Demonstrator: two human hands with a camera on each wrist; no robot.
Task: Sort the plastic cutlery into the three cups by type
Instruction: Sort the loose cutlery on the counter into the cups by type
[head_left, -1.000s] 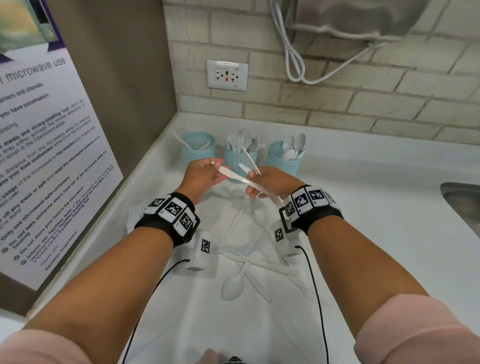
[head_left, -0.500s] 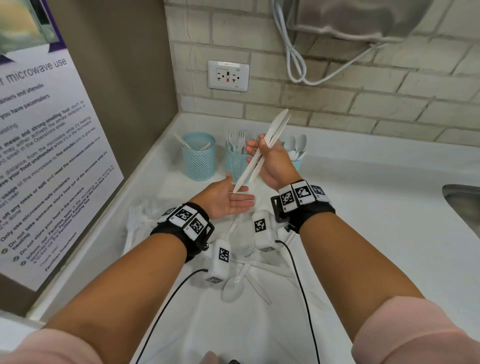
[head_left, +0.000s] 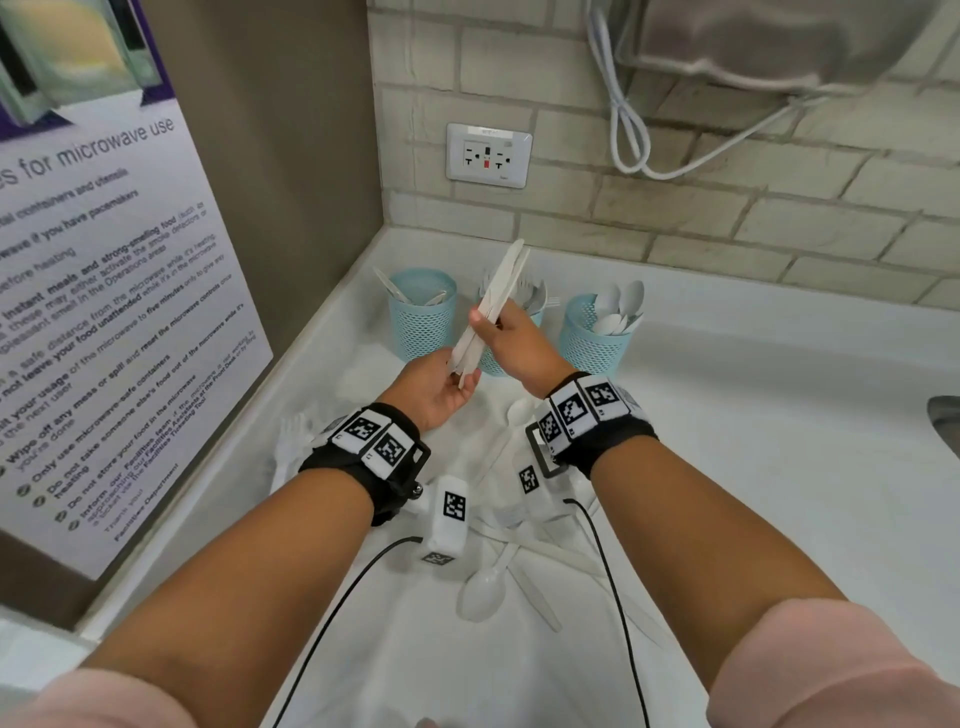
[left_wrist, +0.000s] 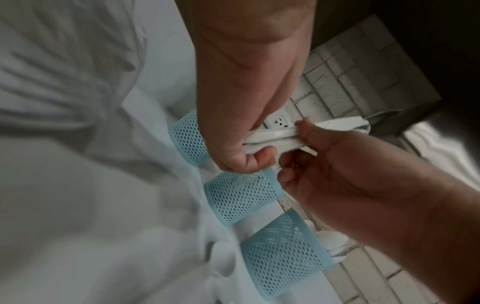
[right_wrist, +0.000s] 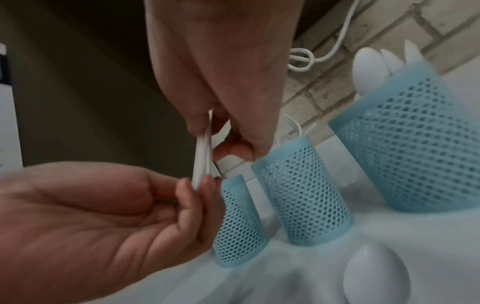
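Pinching a small bundle of white plastic knives (head_left: 493, 306), my right hand (head_left: 511, 340) has thumb and fingers curled round their middle, blades tilted up toward the brick wall. My left hand (head_left: 434, 387) lies palm-up with fingers loosely spread, and the handle ends touch its fingertips (right_wrist: 205, 185); I judge I am squaring the bundle before dropping it.

Largest first: the smooth white worktop (head_left: 753, 415) carries everything. Three pale blue mesh cups stand in a row near the wall, stiff and perforated. Left cup (head_left: 423, 317) holds a few knives, middle cup (head_left: 511, 358) forks, right cup (head_left: 592, 338) spoons, their rounded bowls showing above the rim. Loose cutlery lies near my wrists, among it a glossy spoon (head_left: 485, 590), so the sorting looks partly done.

Next, I reckon, the bundle must swing left over the knife cup and go in handles down; thin, slick plastic may fan apart or catch the rim.
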